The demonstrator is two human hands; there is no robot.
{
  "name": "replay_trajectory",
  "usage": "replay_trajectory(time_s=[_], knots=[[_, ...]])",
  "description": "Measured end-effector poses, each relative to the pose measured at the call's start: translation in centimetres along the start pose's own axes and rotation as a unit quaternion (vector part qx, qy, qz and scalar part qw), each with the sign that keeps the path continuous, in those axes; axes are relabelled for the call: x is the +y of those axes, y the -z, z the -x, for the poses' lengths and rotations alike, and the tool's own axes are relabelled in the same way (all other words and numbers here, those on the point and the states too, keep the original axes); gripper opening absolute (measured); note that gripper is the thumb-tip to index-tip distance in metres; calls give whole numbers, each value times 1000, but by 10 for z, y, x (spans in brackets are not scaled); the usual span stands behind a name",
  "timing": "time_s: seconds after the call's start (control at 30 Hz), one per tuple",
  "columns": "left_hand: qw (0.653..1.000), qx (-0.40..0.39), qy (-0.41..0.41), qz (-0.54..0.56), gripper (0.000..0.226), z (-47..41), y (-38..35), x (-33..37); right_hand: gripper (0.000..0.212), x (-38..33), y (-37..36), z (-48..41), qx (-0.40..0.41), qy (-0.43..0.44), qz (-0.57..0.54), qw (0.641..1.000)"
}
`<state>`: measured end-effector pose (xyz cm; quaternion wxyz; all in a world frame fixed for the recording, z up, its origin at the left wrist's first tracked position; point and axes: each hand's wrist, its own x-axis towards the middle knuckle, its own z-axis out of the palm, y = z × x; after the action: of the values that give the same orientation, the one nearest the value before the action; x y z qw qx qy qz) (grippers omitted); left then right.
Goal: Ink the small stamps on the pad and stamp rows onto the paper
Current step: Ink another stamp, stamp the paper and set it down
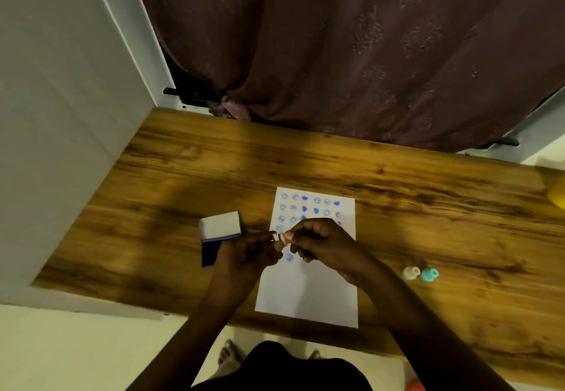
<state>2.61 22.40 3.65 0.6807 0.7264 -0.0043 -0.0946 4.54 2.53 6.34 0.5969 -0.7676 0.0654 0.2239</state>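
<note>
Pad (211,247) open left on counter (171,176), stamp (279,237) pinched between fingers of left hand (244,253) and right hand (318,240) above paper (308,295); best pulled apart gently, then inked evenly, pressed square below last row.

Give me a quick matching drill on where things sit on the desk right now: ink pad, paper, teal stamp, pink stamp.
Things:
1. ink pad
2. paper
3. teal stamp
4. pink stamp

Places:
A. pinched between both hands
B. on the desk, right of the paper, beside a cream stamp
C. open, left of the paper
D. flat under the hands, its far part stamped in blue

Pairs: 1-C, 2-D, 3-B, 4-A
</note>
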Motion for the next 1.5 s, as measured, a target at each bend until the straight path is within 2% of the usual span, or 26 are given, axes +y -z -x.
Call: replay_trajectory(time_s=[0.13, 0.2, 0.27, 0.43, 0.5, 0.6, 0.77, 0.87, 1.03, 1.13, 1.27, 1.37, 1.5], knots=[[998, 50, 20, 14, 29, 2, 36, -9, 35, -8, -16, -13, 22, 34, 43, 998], [998, 58, 10, -14, 17, 2, 55, -14, 32, -9, -27, -21, 39, 52, 109, 992], [997, 70, -8, -29, 10, 4, 72, -16, 27, -7, -40, -29, 59, 73, 191, 977], [995, 101, 12, 5, 30, 6, 110, -22, 17, -5, -76, -44, 69, 124, 315, 938], [995, 101, 10, 7, 28, 8, 121, -21, 19, -4, -90, -52, 68, 149, 366, 916], [995, 100, 10, -1, 15, 12, 134, -21, 31, -6, -107, -60, 63, 160, 425, 889], [991, 126, 45, 18, 12, 14, 150, -27, 27, -10, -122, -73, 37, 132, 460, 877], [991, 122, 47, 30, 10, 14, 157, -32, 18, -11, -128, -76, 39, 126, 483, 865], [989, 119, 66, 54, 14, 11, 161, -38, 18, -7, -133, -78, 43, 105, 498, 860], [991, 105, 60, 54, 14, 7, 160, -42, 23, -8, -138, -80, 25, 79, 510, 856], [988, 102, 91, 65, 18, 2, 158, -45, 31, -8, -142, -83, 25, 66, 522, 850], [992, 85, 78, 56, 20, 0, 153, -42, 38, -8, -143, -84, 22, 56, 522, 851], [996, 66, 55, 40, 21, 0, 150, -36, 35, -8, -140, -83, 18, 51, 518, 853]])
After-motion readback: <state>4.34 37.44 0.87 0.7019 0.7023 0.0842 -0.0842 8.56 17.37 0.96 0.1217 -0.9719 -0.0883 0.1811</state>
